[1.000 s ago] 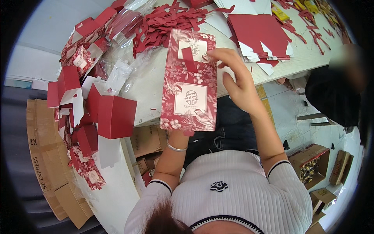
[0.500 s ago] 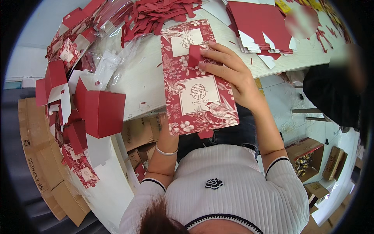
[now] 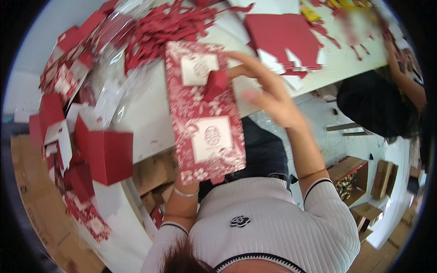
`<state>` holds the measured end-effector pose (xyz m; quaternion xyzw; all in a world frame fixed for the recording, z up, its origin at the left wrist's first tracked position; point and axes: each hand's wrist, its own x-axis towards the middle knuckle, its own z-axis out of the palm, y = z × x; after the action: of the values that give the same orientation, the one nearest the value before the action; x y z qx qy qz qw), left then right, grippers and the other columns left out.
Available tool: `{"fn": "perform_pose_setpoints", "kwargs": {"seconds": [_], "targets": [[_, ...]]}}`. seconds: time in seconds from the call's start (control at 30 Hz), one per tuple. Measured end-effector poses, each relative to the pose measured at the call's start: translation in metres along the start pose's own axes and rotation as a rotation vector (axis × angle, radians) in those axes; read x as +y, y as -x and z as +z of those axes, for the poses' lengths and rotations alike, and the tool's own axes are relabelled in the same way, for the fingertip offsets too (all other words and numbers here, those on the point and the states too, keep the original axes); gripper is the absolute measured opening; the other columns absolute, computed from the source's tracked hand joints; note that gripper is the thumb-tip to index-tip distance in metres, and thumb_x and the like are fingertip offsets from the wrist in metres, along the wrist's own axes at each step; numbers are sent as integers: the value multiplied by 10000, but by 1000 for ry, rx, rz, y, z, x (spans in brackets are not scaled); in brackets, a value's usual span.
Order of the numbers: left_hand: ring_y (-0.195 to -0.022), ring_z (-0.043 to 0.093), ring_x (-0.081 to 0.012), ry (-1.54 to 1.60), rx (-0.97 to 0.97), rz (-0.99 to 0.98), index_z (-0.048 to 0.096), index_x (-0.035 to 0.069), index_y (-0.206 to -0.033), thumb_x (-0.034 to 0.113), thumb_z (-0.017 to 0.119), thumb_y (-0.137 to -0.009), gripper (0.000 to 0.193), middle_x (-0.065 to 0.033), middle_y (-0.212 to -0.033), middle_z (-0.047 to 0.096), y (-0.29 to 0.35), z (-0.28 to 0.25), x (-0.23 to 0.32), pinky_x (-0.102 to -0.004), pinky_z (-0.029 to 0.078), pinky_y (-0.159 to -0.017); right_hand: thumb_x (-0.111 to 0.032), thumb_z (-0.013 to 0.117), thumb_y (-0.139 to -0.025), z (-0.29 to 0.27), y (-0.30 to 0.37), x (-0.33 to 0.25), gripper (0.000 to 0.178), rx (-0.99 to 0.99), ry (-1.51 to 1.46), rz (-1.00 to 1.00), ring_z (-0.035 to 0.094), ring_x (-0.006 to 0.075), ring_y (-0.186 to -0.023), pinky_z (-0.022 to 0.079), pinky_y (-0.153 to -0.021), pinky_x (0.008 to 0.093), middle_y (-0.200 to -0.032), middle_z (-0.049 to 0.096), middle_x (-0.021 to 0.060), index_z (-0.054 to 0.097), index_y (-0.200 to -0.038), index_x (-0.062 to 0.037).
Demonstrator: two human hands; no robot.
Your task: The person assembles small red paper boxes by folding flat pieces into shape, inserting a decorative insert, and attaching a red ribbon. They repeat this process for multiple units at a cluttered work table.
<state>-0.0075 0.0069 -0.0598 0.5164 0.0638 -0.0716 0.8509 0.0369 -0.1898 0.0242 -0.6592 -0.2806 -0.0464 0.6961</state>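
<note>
A flat red gift-box blank [image 3: 184, 107], printed with white flowers and birds and two cream panels, is held up over my lap and the table edge. A plain red tab [image 3: 215, 85] sticks up from its middle. My left forearm comes up beneath its lower end; the blank hides that hand and its fingers, and the blank appears to rest in it. My right hand [image 3: 271, 95] is at the blank's right edge, open, slightly blurred, its fingers apart and fingertips beside the tab. Whether they touch the blank I cannot tell.
Red paper strips [image 3: 170, 29] are heaped at the table's back. Red card sheets [image 3: 284, 41] with white corners lie right of them. Folded red boxes [image 3: 111, 157] and clear plastic bags [image 3: 114, 86] crowd the left. Another person [image 3: 373, 102] is at far right. Cardboard cartons [image 3: 350, 179] stand below.
My right hand has drawn back from the red tab, its fingers spreading apart. The blank has shifted left and slightly down in view, and the whole view has moved.
</note>
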Motion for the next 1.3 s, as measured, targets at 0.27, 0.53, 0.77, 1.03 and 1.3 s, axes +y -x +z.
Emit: {"fn": "perform_pose_setpoints", "kwargs": {"seconds": [0.27,0.53,0.77,1.03,1.3], "targets": [[-918,554,-325,-711,0,418,526,6,-955,221,556,-793,271,-185,-956,584,25,3,60,-430,425,-837,-52,630,-697,13,-25,-5,160,-200,344,-253,502,277,-829,354,-815,364,-839,540,102,550,-833,-21],[-941,548,-354,-1387,-118,1416,521,11,-946,246,560,-788,286,-201,-970,579,20,45,141,-459,418,-858,-26,563,-755,27,-31,-35,50,-227,-83,-57,545,158,-750,425,-654,281,-789,568,71,538,-789,0],[-870,560,-218,-634,-97,842,484,-44,-939,121,574,-829,218,-177,-924,585,1,39,118,-346,449,-778,-356,600,-814,-9,-42,-13,513,-60,-737,161,504,194,-989,382,-870,320,-1105,516,133,427,-1156,-15],[-913,537,-135,-387,-10,512,442,-21,-1175,95,532,-867,341,-113,-1046,561,-33,77,114,-274,432,-802,-197,785,-620,-32,2,-41,987,-227,157,140,268,219,-1248,246,-1019,322,-1358,258,142,154,-1363,-39],[-1061,494,-206,-400,-148,410,424,9,-1191,248,388,-932,355,-138,-1154,509,-27,62,91,-360,387,-922,-461,544,-821,-272,-66,-22,604,829,18,404,491,228,-1078,372,-914,410,-1191,505,92,402,-1251,-62]]}}
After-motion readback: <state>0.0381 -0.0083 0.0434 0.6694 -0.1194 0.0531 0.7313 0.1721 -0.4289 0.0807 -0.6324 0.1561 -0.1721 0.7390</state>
